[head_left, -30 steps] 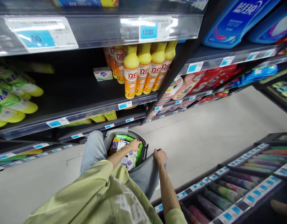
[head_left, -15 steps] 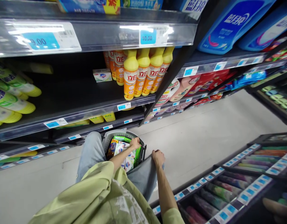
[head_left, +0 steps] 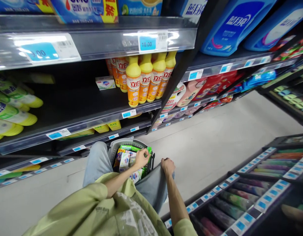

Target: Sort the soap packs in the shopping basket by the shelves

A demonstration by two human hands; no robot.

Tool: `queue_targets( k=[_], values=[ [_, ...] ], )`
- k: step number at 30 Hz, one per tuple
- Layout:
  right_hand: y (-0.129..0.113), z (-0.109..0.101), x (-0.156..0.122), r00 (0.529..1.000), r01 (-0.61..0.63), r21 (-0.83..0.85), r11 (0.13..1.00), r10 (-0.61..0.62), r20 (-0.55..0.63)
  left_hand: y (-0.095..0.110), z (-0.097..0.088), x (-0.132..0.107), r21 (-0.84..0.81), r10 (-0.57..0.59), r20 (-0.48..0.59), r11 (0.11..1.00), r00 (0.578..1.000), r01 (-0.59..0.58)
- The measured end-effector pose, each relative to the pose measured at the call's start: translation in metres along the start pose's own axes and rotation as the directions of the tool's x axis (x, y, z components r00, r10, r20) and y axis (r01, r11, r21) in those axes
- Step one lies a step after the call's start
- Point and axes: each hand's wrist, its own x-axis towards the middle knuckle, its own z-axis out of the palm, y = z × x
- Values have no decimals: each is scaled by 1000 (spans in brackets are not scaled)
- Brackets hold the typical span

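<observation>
A grey shopping basket [head_left: 114, 148] stands on the floor between my knees, filled with boxes and packets. My left hand [head_left: 142, 158] is over its right part, thumb and fingers pinched at the top end of a green package [head_left: 149, 150]. White soap boxes [head_left: 125, 160] lie beside and below that hand, and a dark box with yellow shows at the left. My right hand [head_left: 168, 166] rests closed on my right knee, in blue jeans [head_left: 151, 185]; whether anything is inside its fingers is hidden.
Ahead, a shelf holds orange bottles with yellow caps [head_left: 134, 82], a lone white soap box [head_left: 105, 83] and lying yellow-green bottles [head_left: 13, 113]. Large blue bottles [head_left: 232, 28] stand upper right. A low rack of packets [head_left: 230, 200] borders the aisle floor [head_left: 203, 141]. A blurred skin-toned shape shows lower right.
My left hand has risen slightly and turned, its fingers now pinched at the green package's top. My right hand stays on the knee. The view has tilted slightly up.
</observation>
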Motion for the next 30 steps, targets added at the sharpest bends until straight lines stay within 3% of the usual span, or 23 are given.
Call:
queue_targets(
  k=[3, 5, 8, 11, 20, 24, 30],
  values=[
    [0, 0, 0, 1000, -2, -5, 1000, 2, 5, 6, -25, 0, -120, 38, -52, 992, 998, -44],
    [0, -1, 0, 1000, -1, -7, 1000, 1, 5, 5, -46, -3, -284, 35, -86, 957, 996, -58],
    [0, -1, -1, 1000, 2, -8, 1000, -2, 5, -7, -73, -15, -516, -54, -128, 856, 990, -20],
    [-1, 0, -1, 1000, 0, -2, 1000, 0, 3, -25, -89, -34, -587, -165, -129, 807, 978, 59],
    [2, 2, -1, 1000, 8, -2, 1000, -8, -5, -83, -75, -92, -507, -282, -60, 835, 958, 214],
    [4, 4, -1, 1000, 13, -9, 1000, -13, -4, -107, -77, -96, -365, -287, -62, 898, 956, 246],
    [4, 3, -1, 1000, 13, 0, 1000, -13, 8, -125, -101, -89, -177, -150, -25, 974, 988, 143]
  ],
)
